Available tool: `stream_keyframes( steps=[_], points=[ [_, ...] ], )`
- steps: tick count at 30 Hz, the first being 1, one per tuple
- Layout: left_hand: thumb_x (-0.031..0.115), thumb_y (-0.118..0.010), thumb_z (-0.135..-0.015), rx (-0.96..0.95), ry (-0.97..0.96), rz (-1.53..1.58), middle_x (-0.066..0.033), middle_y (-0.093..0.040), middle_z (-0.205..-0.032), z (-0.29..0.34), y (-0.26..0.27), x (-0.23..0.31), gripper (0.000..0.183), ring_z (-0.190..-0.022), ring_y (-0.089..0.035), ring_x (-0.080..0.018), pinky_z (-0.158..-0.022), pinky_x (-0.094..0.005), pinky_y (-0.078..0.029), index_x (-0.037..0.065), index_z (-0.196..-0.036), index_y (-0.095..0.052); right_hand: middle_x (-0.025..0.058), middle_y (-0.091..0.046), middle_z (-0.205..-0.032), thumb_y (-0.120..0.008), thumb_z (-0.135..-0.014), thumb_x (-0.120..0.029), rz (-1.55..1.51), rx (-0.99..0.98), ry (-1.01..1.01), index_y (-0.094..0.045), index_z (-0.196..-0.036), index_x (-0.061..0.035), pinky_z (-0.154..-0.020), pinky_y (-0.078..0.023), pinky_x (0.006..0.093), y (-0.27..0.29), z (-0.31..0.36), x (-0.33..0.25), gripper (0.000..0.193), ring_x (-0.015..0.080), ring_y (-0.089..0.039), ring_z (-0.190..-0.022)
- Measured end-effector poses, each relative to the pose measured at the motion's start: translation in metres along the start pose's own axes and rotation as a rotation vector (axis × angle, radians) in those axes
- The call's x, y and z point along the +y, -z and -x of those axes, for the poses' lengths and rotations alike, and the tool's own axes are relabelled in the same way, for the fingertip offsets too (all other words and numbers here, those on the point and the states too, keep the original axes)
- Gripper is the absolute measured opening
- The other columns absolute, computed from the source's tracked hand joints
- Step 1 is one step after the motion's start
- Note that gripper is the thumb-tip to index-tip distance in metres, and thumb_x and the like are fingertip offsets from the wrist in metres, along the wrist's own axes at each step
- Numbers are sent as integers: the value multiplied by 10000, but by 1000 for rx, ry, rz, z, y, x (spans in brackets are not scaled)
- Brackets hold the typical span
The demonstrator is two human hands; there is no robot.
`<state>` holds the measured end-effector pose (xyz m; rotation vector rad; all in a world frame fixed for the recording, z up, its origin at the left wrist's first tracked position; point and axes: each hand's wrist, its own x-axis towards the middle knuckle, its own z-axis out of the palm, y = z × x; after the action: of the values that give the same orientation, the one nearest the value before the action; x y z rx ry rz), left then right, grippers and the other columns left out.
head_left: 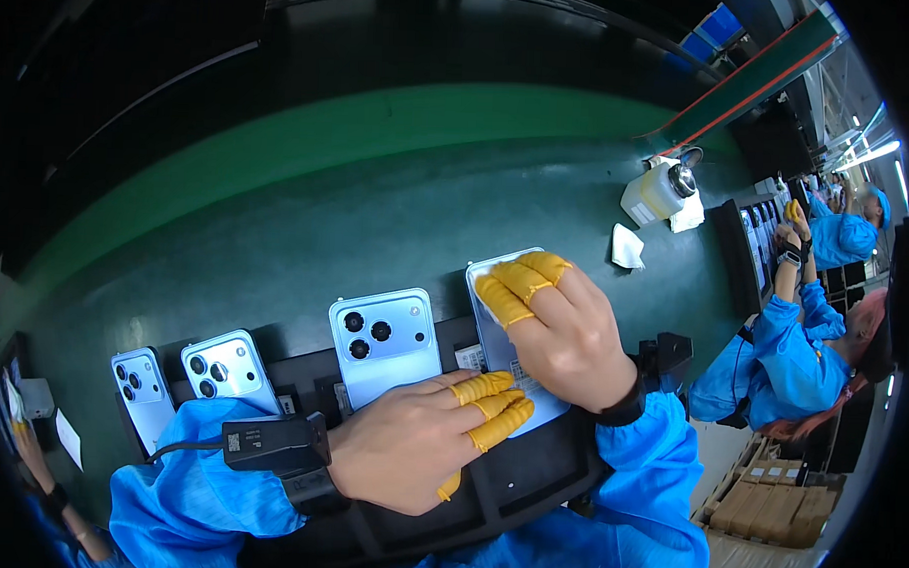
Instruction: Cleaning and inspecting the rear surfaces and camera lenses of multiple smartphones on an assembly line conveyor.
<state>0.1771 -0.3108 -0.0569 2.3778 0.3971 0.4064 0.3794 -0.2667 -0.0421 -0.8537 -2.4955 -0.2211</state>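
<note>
A light-blue phone lies tilted at the right end of the row, under both my hands. My right hand, in yellow finger cots, presses curled fingers on its upper end; a bit of white shows beneath them, too hidden to name. My left hand, also in yellow finger cots, grips the phone's lower left edge with its fingertips. To the left, three more light-blue phones show their backs and round camera lenses: one beside my left hand, another further left, and one at the far left.
A black compartmented tray sits below the phones. Beyond my right hand, a pale bottle with a dark cap and a folded white cloth stand on the green table. Co-workers in blue sit at the right, near cartons.
</note>
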Motion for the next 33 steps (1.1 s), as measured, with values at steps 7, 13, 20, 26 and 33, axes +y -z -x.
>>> stream_keyframes(
  steps=[7,13,20,26,33],
  points=[
    [125,-600,-649,0,2,6,-223,-561,-1235,-2,-3,0,712,-1249,-493,-311,-1114,-380,-331,-80,-1318,-469,142,-588,-901,-637,-566,-51,3,-1,-6,-650,-866,60,-731,-530,365,-2,3,1,320,295,-595,-849],
    [136,-584,-677,20,0,-15,-202,-570,-1227,1,-1,0,681,-1252,-491,-298,-1111,-377,-335,-73,-1316,-477,150,-576,-891,-632,-545,-63,-17,-38,-29,-654,-817,51,-710,-532,362,6,11,-10,296,299,-600,-843],
    [158,-588,-698,-42,-1,-1,-188,-588,-1153,2,-1,-1,625,-1219,-511,-294,-1116,-394,-326,-79,-1272,-519,134,-578,-848,-627,-508,-76,-87,-77,-24,-658,-787,30,-694,-539,358,12,25,-13,300,285,-609,-830],
    [168,-591,-701,33,1,15,-175,-601,-1095,-1,-4,1,583,-1203,-519,-299,-1122,-400,-314,-81,-1227,-555,128,-592,-870,-611,-505,-96,-51,-6,-9,-663,-790,28,-708,-543,360,7,14,-6,315,283,-616,-856],
    [164,-589,-730,-83,24,-31,-166,-571,-1252,0,0,1,629,-1242,-507,-271,-1127,-389,-308,-7,-1328,-495,116,-602,-867,-616,-510,-72,-70,-94,-86,-678,-811,21,-710,-547,356,17,21,-15,322,265,-616,-852]
  ],
)
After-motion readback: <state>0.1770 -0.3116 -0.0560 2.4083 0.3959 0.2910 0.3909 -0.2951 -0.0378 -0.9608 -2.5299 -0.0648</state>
